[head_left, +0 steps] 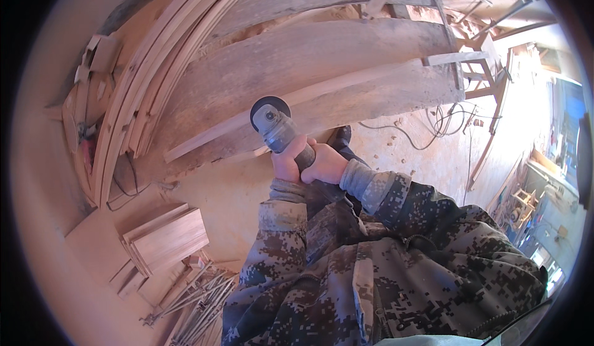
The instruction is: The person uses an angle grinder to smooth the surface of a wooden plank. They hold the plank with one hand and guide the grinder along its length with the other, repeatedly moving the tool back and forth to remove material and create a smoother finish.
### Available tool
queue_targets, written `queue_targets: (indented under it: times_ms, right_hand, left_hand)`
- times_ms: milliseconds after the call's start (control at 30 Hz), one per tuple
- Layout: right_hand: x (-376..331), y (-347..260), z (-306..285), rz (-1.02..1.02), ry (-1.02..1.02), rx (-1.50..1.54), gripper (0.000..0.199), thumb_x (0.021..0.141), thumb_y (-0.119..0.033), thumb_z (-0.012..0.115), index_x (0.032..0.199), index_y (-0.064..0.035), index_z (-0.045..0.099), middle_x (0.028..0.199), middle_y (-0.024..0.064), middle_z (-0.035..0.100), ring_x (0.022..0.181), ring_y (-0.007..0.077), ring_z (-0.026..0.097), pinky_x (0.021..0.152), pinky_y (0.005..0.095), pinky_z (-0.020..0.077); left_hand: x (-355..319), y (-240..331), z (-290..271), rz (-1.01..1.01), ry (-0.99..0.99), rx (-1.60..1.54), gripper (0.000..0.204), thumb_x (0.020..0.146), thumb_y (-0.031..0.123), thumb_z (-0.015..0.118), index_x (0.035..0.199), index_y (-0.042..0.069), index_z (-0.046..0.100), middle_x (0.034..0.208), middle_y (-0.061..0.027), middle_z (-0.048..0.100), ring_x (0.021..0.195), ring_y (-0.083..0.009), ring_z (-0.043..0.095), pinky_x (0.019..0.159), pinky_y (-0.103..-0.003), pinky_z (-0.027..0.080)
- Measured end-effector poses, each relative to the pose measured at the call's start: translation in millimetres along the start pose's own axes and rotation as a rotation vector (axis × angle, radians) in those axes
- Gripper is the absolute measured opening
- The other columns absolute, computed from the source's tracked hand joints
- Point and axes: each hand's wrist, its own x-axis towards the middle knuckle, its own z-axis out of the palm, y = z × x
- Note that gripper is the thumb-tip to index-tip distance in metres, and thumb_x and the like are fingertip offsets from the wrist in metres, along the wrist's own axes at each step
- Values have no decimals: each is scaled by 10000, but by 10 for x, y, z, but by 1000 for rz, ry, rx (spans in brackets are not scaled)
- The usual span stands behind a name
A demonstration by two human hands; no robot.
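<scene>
An angle grinder [281, 132] with a grey body and a round black disc [261, 106] is gripped in both my hands. My left hand [287, 162] wraps around its body, fingers closed. Farther back, my right hand [328, 163] is closed around the rear of the grinder, close against my left. The disc end appears over a long, pale wooden strip [352, 85] lying along the near side of the workbench [309, 52]. Whether disc and wood touch, I cannot tell.
Several long, curved-looking boards [164, 52] are stacked at the bench's left end. Flat panels [173, 241] and a pile of metal bars [195, 306] lie at the lower left. A dark cable [433, 132] loops over the floor beside wooden frames [486, 86] on the right.
</scene>
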Motion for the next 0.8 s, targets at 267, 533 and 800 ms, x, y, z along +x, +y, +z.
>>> queue_targets:
  times_ms: [267, 533, 800]
  right_hand:
    - [-438, 314, -738, -35, 114, 195, 626, 646, -166, 819, 1202, 50, 630, 987, 141, 738, 945, 251, 723, 859, 359, 565]
    - [-708, 544, -1150, -10, 224, 287, 418, 659, -97, 788, 1036, 43, 674, 897, 102, 716, 773, 197, 702, 708, 349, 577]
    - [-320, 238, -418, -12, 80, 204, 409, 665, -64, 802, 1029, 47, 653, 873, 83, 703, 771, 190, 692, 718, 338, 578]
  left_hand:
    - [32, -393, 887, -86, -85, 37, 202, 879, 124, 736, 1012, -10, 664, 896, -160, 729, 767, -253, 703, 735, -385, 588]
    - [47, -621, 1405, -177, -142, 141, 219, 855, 146, 790, 1000, 0, 717, 886, -111, 737, 764, -213, 702, 742, -360, 579]
    - [-62, -170, 631, -70, -47, 113, 205, 861, 148, 793, 990, 9, 714, 895, -103, 735, 760, -206, 699, 742, -360, 577]
